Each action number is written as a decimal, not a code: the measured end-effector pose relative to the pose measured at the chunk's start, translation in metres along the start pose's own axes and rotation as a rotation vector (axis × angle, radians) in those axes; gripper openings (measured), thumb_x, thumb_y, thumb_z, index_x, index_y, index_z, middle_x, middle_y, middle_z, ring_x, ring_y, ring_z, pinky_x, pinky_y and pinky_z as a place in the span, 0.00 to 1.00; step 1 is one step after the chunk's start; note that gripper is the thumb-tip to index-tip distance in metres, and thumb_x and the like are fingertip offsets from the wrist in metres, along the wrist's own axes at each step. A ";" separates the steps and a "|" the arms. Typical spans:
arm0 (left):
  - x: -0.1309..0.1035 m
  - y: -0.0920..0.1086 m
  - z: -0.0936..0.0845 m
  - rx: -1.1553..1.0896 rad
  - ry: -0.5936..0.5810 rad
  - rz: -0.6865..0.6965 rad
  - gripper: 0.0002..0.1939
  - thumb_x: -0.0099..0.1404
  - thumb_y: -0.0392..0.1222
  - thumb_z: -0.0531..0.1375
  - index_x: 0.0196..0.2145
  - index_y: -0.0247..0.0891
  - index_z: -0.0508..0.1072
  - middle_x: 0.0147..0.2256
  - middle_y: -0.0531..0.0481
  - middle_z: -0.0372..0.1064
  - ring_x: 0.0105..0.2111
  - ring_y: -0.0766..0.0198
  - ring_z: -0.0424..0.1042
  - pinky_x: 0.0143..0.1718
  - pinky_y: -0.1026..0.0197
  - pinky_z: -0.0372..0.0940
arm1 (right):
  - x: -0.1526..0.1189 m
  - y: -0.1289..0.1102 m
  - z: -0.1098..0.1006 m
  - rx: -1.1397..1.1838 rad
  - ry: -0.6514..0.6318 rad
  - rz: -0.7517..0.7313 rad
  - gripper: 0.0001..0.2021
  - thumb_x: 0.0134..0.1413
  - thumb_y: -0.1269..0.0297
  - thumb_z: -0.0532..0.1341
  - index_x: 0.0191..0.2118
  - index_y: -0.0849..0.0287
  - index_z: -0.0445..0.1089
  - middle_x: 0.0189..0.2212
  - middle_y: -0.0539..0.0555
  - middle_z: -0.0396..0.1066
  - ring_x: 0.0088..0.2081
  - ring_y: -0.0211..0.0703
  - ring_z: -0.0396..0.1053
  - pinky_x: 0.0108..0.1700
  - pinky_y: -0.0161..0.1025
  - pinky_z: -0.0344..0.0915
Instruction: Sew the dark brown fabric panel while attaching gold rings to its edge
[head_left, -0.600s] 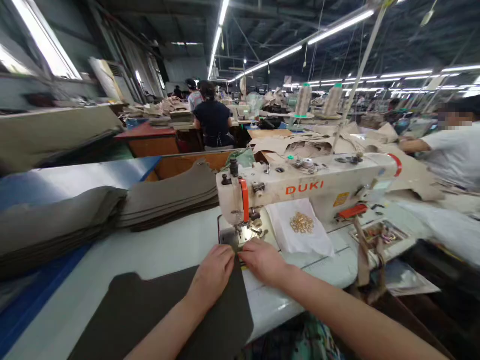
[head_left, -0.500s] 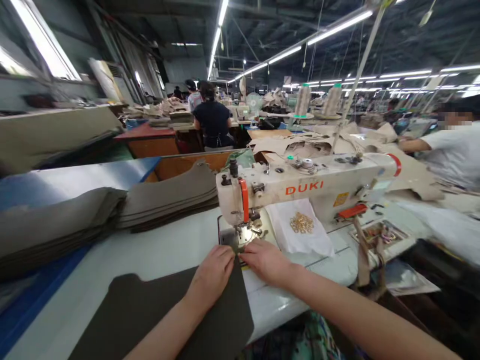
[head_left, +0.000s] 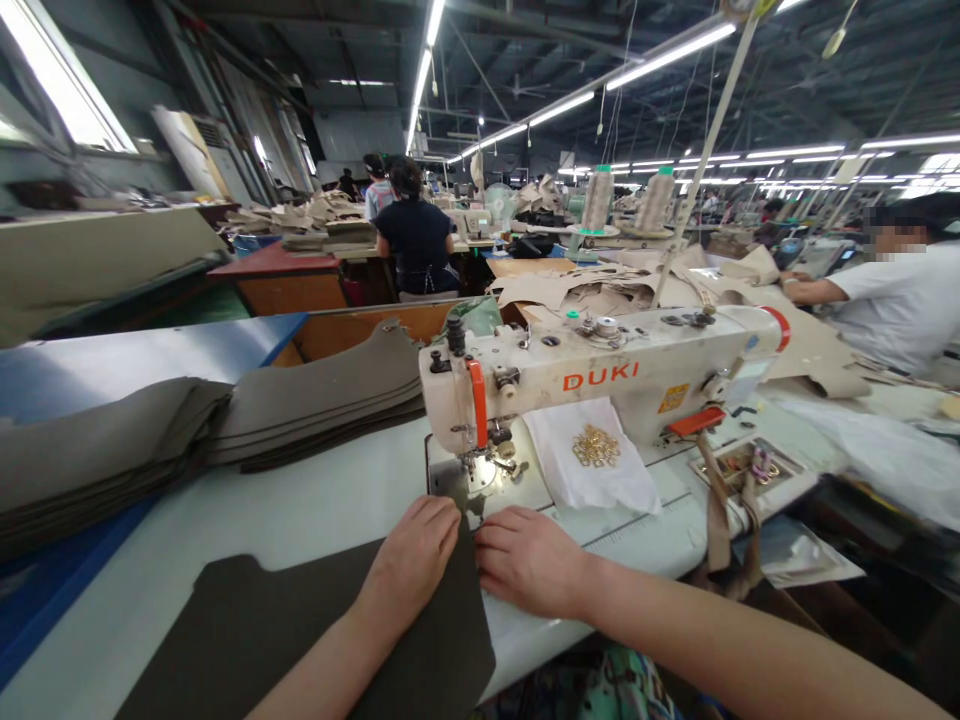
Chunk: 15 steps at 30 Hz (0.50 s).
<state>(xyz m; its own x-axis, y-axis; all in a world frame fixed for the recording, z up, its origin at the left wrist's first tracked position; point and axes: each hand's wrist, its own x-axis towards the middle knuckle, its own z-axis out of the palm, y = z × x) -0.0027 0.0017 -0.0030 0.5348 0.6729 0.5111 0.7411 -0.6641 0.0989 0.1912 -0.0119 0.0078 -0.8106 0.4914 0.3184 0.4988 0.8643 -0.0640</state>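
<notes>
A dark olive-grey fabric panel [head_left: 300, 620] lies flat on the sewing machine's table, its upper corner near the presser foot [head_left: 476, 470]. My left hand [head_left: 415, 550] rests over that corner with its fingers bent together, gripping the panel close to the needle plate. On the other side, my right hand [head_left: 529, 560] has its fingers curled in at the panel's right edge; its fingertips are partly hidden. The white sewing machine [head_left: 600, 375] marked DUKI stands just beyond both hands. Gold-coloured metal rings [head_left: 596, 446] lie on a white cloth [head_left: 630, 485] under its arm.
Stacks of similar grey panels [head_left: 322, 390] stand at the left of the table. A small tray [head_left: 754, 468] of metal pieces sits at right, with straps hanging beside it. Thread cones [head_left: 598, 203] stand behind the machine. One person [head_left: 900, 280] works at right, another [head_left: 415, 235] ahead.
My right hand has drawn back a little from the needle area, toward me along the panel edge. The left hand stays near the panel's corner. The whole view has shifted slightly.
</notes>
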 end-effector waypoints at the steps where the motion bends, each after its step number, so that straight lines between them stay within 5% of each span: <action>1: 0.000 0.000 0.000 -0.003 -0.005 -0.003 0.13 0.67 0.32 0.47 0.29 0.37 0.68 0.29 0.49 0.68 0.32 0.61 0.68 0.36 0.57 0.67 | 0.003 -0.001 0.003 0.022 0.038 0.031 0.07 0.58 0.64 0.58 0.34 0.62 0.69 0.36 0.55 0.71 0.42 0.45 0.64 0.46 0.41 0.62; 15: 0.001 0.001 0.000 0.032 0.024 0.044 0.14 0.66 0.30 0.47 0.29 0.37 0.69 0.28 0.49 0.69 0.31 0.61 0.68 0.36 0.57 0.67 | 0.005 0.002 0.026 0.043 0.153 -0.024 0.09 0.62 0.70 0.53 0.34 0.61 0.70 0.40 0.56 0.73 0.43 0.42 0.68 0.47 0.39 0.64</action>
<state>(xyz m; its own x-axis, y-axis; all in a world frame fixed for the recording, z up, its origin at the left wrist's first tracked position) -0.0017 0.0018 -0.0020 0.5576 0.6348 0.5349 0.7297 -0.6820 0.0486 0.1806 -0.0049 -0.0158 -0.7646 0.4513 0.4601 0.4634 0.8811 -0.0942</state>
